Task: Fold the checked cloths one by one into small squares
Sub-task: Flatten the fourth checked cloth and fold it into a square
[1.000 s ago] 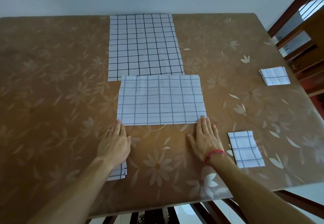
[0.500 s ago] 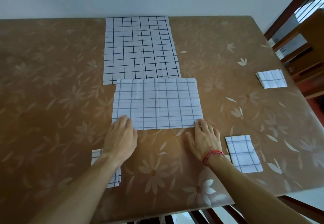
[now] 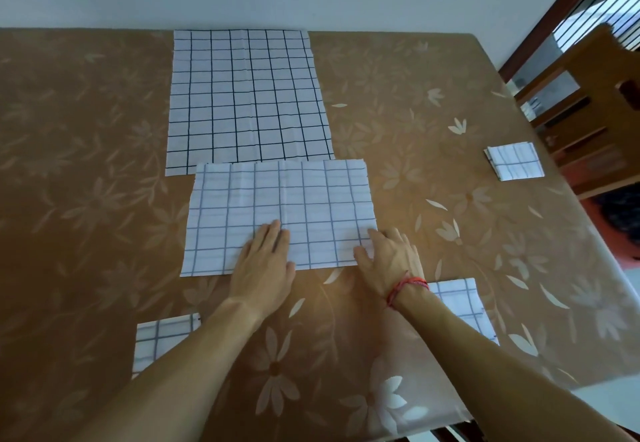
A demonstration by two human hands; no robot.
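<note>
A half-folded checked cloth with faint grey lines lies flat in the middle of the table. My left hand rests palm down on its near edge, near the centre. My right hand, with a red thread at the wrist, sits at the cloth's near right corner, fingers on the fabric. Whether the right fingers pinch the corner I cannot tell. Behind it lies an unfolded checked cloth with dark lines.
Three folded squares lie on the brown flowered table: one at the far right, one under my right forearm, one under my left forearm. A wooden chair stands at the right, past the table edge.
My left hand has slid right along the cloth's near edge, from the left corner to the centre. My right hand stays at the right corner. The view has shifted closer.
</note>
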